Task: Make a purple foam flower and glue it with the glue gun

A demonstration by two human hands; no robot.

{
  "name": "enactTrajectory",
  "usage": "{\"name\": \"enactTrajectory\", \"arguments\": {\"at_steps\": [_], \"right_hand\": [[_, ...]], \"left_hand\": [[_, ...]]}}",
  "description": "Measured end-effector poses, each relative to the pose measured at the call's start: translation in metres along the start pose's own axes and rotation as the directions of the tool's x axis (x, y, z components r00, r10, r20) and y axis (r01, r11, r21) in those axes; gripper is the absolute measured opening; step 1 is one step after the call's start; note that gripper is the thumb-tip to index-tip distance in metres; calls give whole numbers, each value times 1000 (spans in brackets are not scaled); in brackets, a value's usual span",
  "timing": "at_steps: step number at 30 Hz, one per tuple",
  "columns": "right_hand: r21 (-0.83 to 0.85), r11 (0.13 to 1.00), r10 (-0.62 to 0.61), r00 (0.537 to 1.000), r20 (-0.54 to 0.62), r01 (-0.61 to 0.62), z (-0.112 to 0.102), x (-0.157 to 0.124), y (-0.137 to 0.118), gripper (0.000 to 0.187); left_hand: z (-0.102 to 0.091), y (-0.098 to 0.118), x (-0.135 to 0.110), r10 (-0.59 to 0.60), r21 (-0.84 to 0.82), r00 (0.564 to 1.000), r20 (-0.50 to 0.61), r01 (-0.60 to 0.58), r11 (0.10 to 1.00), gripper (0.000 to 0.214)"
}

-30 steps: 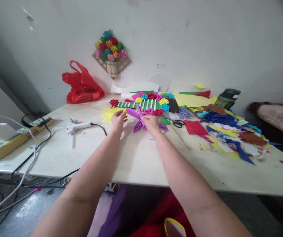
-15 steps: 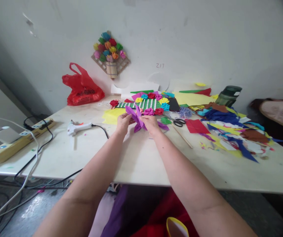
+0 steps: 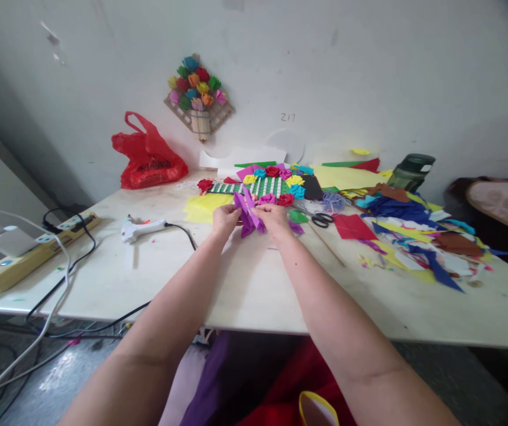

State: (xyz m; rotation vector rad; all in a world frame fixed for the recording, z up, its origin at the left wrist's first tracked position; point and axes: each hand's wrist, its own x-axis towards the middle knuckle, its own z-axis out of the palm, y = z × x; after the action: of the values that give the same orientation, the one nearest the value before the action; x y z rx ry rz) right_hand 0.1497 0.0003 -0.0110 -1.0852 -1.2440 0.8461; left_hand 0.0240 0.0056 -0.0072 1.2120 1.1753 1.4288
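Observation:
A folded purple paper piece (image 3: 248,214) sits between both my hands above the white table (image 3: 245,284). My left hand (image 3: 225,219) pinches its left side, fingers closed on the paper. My right hand (image 3: 274,218) grips its right side, fingers closed too. Just beyond lies a green-and-white striped board (image 3: 254,188) edged with small paper flowers in red, yellow, blue and pink.
A white glue gun (image 3: 141,228) with its cord lies left of my hands. A power strip (image 3: 27,255) and cables sit at the far left edge. Scissors (image 3: 322,220), a wooden stick (image 3: 327,246) and several paper scraps (image 3: 407,236) crowd the right. A red bag (image 3: 147,155) stands against the wall.
My left hand moved right and closed on the purple paper. The paper's spread flaps have been gathered together into a tighter bundle between both hands.

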Motion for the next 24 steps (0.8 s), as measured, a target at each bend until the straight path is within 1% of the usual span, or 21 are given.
{"name": "enactTrajectory", "arguments": {"at_steps": [3, 6, 9, 12, 16, 19, 24], "right_hand": [[-48, 997, 55, 998, 20, -54, 0, -2, -2, 19], [-193, 981, 15, 999, 41, -7, -1, -2, 0, 18], [-381, 922, -50, 997, 61, 69, -3, -2, -2, 16], [-508, 859, -43, 997, 58, 66, -4, -5, -8, 16], [-605, 795, -24, 999, 36, 41, -3, -10, -17, 17], [-659, 752, -22, 1000, 13, 25, -2, -12, -18, 17], [-686, 728, -20, 1000, -16, 4, -1, -12, -17, 18]], "left_hand": [[0, -1, 0, 5, 16, 1000, -10, -5, 1000, 8], [0, -1, 1, -5, 17, 1000, -18, 6, 1000, 9], [1, -1, 1, -14, 20, 1000, -24, 15, 1000, 11], [1, -1, 0, -9, 38, 999, -32, 10, 999, 13], [1, 0, -2, 7, 44, 1000, -13, -6, 999, 11], [0, 1, -2, 11, 60, 1000, 10, -12, 998, 9], [0, 2, -3, 23, 71, 999, 39, -25, 997, 9]]}}
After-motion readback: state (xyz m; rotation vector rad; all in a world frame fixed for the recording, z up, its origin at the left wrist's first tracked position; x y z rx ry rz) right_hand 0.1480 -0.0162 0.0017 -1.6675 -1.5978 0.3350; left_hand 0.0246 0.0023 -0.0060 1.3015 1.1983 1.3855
